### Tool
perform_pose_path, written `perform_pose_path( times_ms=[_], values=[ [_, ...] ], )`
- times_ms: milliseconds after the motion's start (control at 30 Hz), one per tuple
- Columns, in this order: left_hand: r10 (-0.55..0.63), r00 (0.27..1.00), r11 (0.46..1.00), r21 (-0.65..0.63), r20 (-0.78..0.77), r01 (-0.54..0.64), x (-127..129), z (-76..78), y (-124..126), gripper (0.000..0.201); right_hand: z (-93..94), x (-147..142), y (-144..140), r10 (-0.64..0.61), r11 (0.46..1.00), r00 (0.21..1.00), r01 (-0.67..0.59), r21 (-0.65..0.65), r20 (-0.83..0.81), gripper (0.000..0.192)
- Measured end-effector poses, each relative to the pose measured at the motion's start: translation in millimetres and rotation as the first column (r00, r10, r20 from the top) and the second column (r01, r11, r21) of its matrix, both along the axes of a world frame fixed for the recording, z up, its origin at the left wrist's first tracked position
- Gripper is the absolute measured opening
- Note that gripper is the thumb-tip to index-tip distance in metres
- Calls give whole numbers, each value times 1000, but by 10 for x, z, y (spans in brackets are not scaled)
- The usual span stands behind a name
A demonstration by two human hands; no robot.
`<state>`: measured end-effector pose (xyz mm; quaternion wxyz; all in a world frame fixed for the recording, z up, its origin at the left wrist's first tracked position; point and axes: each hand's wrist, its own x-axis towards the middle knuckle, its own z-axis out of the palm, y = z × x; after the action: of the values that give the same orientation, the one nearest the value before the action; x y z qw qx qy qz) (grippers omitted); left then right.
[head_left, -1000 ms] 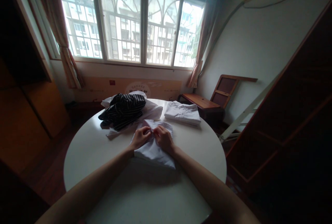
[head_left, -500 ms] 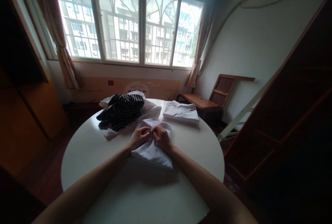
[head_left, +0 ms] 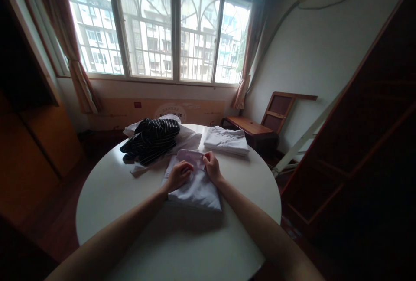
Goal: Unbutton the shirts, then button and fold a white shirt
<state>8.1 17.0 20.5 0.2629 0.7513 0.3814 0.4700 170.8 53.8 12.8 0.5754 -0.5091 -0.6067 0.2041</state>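
Note:
A folded pale white shirt [head_left: 198, 192] lies on the round white table [head_left: 107, 194] in front of me. My right hand [head_left: 212, 167] pinches the shirt's far right edge, beside what looks like its collar. My left hand [head_left: 178, 175] rests on the middle of the shirt with its fingers curled in; whether cloth is between the fingertips is hidden. Beyond my right hand sits a folded white garment [head_left: 226, 139]. To the left lies a crumpled black garment with white stripes [head_left: 151, 138], on top of loose white cloth [head_left: 190, 137].
A wooden chair [head_left: 251, 125] stands behind the table on the right, near a white metal frame [head_left: 297, 146]. Past the table's far edge, a long printed cardboard box [head_left: 120, 112] leans under the window. Dark furniture [head_left: 351, 155] slants along the right side.
My hands have moved apart from the shirt's centre. The right went to its far right edge, the left slightly nearer me. The bunched cloth between them now lies flatter.

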Motion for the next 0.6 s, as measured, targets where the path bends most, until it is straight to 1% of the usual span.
perform_pose_path(
  times_ms=[100,200,267,300,333,367,433,467,533,600],
  values=[
    [73,994,997,-34,85,-70,-10,52,-32,15,19,59,11,-63,996,997,66,55,-48,11],
    [150,981,988,-53,125,-144,-41,85,-40,12,73,105,-11,-44,999,997,45,16,-59,13],
    [199,970,979,-65,139,-191,-57,89,-35,11,128,140,-40,12,1000,1000,-12,19,14,17],
    [223,964,974,-72,143,-214,-63,88,-31,11,161,159,-58,47,998,994,-51,40,97,19],
    [246,959,968,-79,144,-236,-69,86,-27,11,193,176,-78,81,993,975,-96,64,206,22],
    [268,952,962,-87,145,-258,-76,86,-24,12,225,191,-99,113,986,938,-147,81,327,24],
    [322,936,946,-98,142,-310,-93,93,-18,13,275,209,-136,166,966,827,-247,82,538,26],
    [350,926,936,-102,139,-338,-104,100,-16,14,289,211,-150,186,956,773,-285,71,607,24],
    [404,906,914,-110,128,-391,-130,115,-7,16,295,203,-166,206,946,703,-322,47,680,17],
    [446,890,894,-106,98,-436,-154,121,10,16,275,184,-170,193,951,680,-308,37,708,8]
  ],
)
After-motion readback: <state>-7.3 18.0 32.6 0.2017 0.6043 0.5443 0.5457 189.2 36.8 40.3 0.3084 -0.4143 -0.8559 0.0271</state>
